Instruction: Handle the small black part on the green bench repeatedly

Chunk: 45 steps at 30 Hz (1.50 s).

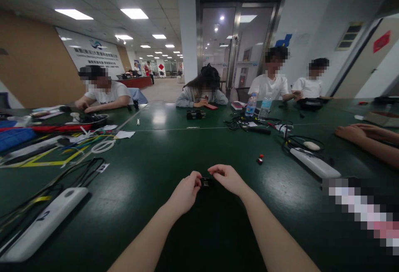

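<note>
Since the black part (pixel 206 182) is between our hands, long axis seemingly crosswise, our left hand (pixel 186 191) is nearer, pinched on its left end. Our right hand (pixel 229 178) sits just off its right end, thumb and fingers apart. Red bit (pixel 259 159) farther forward-right on the bench (pixel 162 155).

Both hands (pixel 186 192) (pixel 230 179) close together, fingers (pixel 193 177) bent.

Black 2 on white power strip (pixel 59 211), 2 on paper tag (pixel 102 167) beyond it, blurry-lettered wall sign (pixel 96 56) far behind it
</note>
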Available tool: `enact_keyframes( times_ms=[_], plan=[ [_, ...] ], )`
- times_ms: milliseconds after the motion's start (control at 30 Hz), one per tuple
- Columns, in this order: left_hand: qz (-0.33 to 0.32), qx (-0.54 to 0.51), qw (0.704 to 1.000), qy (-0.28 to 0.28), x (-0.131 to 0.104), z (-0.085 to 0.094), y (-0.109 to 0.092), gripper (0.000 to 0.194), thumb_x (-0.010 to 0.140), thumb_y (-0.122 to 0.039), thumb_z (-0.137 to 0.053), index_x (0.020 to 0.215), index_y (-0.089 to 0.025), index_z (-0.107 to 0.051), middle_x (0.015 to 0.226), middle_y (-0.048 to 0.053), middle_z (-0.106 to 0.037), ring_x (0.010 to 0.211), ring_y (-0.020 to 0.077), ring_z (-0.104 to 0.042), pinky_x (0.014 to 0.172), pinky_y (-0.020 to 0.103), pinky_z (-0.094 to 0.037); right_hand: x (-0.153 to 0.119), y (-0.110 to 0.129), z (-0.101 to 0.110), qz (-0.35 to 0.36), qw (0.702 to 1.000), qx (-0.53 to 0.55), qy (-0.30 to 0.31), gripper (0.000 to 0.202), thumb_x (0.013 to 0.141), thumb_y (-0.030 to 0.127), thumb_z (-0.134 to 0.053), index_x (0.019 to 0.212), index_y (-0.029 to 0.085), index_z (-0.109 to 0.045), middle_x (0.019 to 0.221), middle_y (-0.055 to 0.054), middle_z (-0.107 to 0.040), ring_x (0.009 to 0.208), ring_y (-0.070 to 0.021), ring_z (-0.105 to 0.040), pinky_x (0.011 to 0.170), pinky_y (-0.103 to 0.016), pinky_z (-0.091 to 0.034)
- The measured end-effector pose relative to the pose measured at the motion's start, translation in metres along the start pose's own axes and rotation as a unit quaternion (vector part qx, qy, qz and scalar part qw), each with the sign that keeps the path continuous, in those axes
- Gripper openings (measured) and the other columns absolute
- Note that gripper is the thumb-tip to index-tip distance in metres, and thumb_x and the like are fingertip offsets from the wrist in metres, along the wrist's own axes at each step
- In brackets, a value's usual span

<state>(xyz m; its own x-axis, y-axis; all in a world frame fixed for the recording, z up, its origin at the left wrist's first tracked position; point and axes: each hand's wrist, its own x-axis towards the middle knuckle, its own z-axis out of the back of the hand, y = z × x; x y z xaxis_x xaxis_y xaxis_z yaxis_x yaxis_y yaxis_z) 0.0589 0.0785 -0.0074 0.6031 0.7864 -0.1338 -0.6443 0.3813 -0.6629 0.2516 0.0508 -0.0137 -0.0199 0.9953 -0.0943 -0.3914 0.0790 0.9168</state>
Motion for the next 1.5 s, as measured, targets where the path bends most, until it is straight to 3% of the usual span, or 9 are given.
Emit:
enact_keyframes(
  times_ms=[167,333,733,1067,1367,1500],
  plan=[
    [0.005,-0.039,0.999,0.010,0.001,-0.001,0.002,0.026,0.080,-0.016,-0.044,0.104,-0.024,-0.042,0.095,0.000,-0.055,0.087,0.0130,-0.053,0.076,0.025,-0.043,-0.008,0.008,0.000,0.016,0.994,-0.083,0.066,0.025,0.073,0.032,-0.058,0.096,0.024,-0.063,0.096,-0.002,-0.059,0.078,-0.0161,-0.053,0.067,-0.030,-0.043],
    [0.004,-0.078,0.997,-0.010,0.005,-0.004,0.010,0.031,0.078,-0.014,-0.047,0.107,-0.023,-0.042,0.096,0.001,-0.054,0.087,0.0139,-0.053,0.077,0.026,-0.044,-0.008,0.008,-0.005,0.037,0.992,-0.077,0.093,0.028,0.070,0.029,-0.062,0.097,0.028,-0.064,0.099,-0.002,-0.057,0.079,-0.0171,-0.051,0.068,-0.031,-0.042],
    [-0.009,-0.096,0.995,-0.016,0.008,-0.004,0.012,0.034,0.075,-0.012,-0.048,0.106,-0.021,-0.040,0.089,0.000,-0.053,0.081,0.0130,-0.053,0.075,0.026,-0.044,-0.005,0.008,-0.011,0.091,0.980,-0.146,0.097,0.024,0.073,0.023,-0.057,0.095,0.030,-0.064,0.094,0.000,-0.056,0.070,-0.0135,-0.052,0.063,-0.028,-0.042],
    [-0.012,-0.107,0.994,-0.012,0.006,-0.002,0.012,0.033,0.077,-0.012,-0.048,0.108,-0.021,-0.041,0.095,0.002,-0.053,0.085,0.0129,-0.053,0.077,0.026,-0.046,-0.007,0.006,-0.013,0.080,0.986,-0.122,0.084,0.026,0.070,0.023,-0.060,0.096,0.028,-0.063,0.097,0.000,-0.055,0.083,-0.0173,-0.053,0.072,-0.030,-0.042],
    [-0.022,-0.135,0.991,0.003,0.007,0.001,0.012,0.028,0.079,-0.013,-0.045,0.106,-0.019,-0.044,0.098,0.004,-0.054,0.089,0.0135,-0.053,0.082,0.029,-0.046,-0.006,0.006,-0.014,0.053,0.990,-0.104,0.081,0.022,0.070,0.025,-0.061,0.092,0.028,-0.064,0.094,-0.001,-0.055,0.078,-0.0167,-0.051,0.067,-0.030,-0.041],
    [-0.008,-0.142,0.990,0.018,0.008,0.002,0.015,0.024,0.080,-0.015,-0.046,0.103,-0.022,-0.047,0.100,0.002,-0.054,0.092,0.0131,-0.053,0.083,0.028,-0.046,-0.003,0.006,-0.011,0.021,0.999,-0.037,0.033,0.023,0.071,0.026,-0.061,0.094,0.025,-0.062,0.094,-0.001,-0.057,0.080,-0.0162,-0.052,0.070,-0.030,-0.041]
  ],
)
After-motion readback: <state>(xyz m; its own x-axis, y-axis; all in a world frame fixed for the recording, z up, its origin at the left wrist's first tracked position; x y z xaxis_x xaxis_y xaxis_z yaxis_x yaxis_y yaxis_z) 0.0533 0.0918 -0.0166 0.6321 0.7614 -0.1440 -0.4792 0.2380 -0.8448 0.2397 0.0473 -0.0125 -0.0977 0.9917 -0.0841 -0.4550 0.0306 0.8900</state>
